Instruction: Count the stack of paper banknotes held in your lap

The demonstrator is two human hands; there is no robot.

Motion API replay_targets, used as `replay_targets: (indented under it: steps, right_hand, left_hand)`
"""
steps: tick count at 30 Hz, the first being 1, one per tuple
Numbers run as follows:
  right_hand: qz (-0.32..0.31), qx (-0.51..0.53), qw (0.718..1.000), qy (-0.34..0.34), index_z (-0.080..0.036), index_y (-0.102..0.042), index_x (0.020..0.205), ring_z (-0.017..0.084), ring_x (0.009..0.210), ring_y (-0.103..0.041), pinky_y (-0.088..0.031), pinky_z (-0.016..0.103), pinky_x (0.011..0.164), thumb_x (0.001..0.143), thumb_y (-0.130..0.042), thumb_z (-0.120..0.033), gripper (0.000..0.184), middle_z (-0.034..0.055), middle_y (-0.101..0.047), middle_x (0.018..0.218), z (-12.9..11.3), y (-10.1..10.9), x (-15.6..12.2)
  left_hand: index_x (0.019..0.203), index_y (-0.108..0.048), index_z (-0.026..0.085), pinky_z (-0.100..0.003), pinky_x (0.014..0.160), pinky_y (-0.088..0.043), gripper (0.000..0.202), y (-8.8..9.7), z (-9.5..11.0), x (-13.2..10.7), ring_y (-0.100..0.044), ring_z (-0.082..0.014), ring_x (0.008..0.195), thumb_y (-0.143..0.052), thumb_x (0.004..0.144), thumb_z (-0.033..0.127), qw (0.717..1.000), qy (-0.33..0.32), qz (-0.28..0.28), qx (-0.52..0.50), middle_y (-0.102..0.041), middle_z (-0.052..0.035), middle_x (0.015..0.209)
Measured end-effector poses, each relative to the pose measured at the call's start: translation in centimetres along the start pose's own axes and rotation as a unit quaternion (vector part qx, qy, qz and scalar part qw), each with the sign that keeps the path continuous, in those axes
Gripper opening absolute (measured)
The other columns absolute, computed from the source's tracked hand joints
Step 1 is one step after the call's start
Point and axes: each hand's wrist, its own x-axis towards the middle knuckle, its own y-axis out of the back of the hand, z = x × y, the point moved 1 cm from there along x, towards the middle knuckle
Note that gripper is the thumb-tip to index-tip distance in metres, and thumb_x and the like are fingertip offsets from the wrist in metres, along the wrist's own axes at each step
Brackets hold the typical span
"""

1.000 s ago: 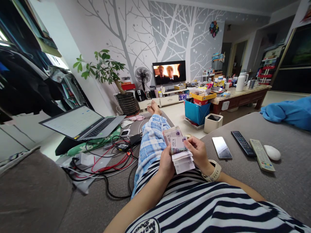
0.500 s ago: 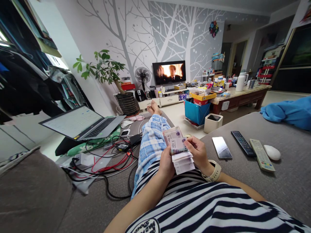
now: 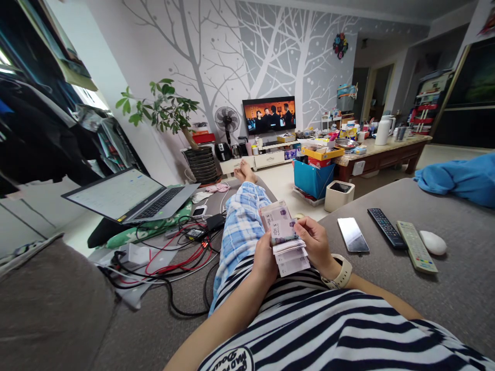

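Note:
A stack of banknotes [image 3: 284, 237] is held over my lap, above my striped shirt and blue checked trousers. My left hand [image 3: 264, 260] grips the stack from the left and below, fingers wrapped round it. My right hand [image 3: 317, 243], with a pale watch on the wrist, pinches the top notes at their right edge with thumb and fingers. The lower notes fan out toward my belly.
On the grey sofa to my right lie a phone [image 3: 352, 234], two remotes [image 3: 388, 228] and a white mouse [image 3: 433, 242]. To my left are an open laptop [image 3: 129, 196] and tangled cables [image 3: 174, 247]. Ahead are a TV [image 3: 269, 114], a blue bin [image 3: 312, 178] and a cluttered table [image 3: 381, 149].
My right fingers have shifted the top note slightly on the stack. The picture on the TV has changed. Both arms stay where they were.

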Motion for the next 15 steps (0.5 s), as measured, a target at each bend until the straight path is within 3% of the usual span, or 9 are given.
replay_targets:
  steps: [9,15]
  right_hand:
    - [-0.009,0.005,1.0,0.015,-0.02,-0.058,0.071,0.012,0.057,-0.041,-0.032,0.026,0.055,0.092,-0.057,-0.038,0.028,-0.0035,-0.048,0.061,-0.21,0.06,0.03]
    - [-0.007,-0.003,1.0,0.024,-0.02,-0.056,0.069,0.013,0.057,-0.041,-0.033,0.027,0.055,0.092,-0.056,-0.04,0.031,-0.0032,-0.047,0.06,-0.49,0.04,0.06]
  left_hand:
    - [0.075,-0.072,0.012,-0.034,0.074,-0.051,0.022,0.23,0.04,0.07,-0.069,-0.0256,0.079,-0.066,0.068,0.032,0.999,-0.023,0.008,0.046,-0.075,-0.008,0.078]
    - [0.072,-0.07,0.014,-0.035,0.075,-0.052,0.019,-0.19,0.34,-0.16,-0.07,-0.0271,0.08,-0.07,0.065,0.031,0.999,-0.025,0.005,0.026,-0.075,-0.0075,0.077]
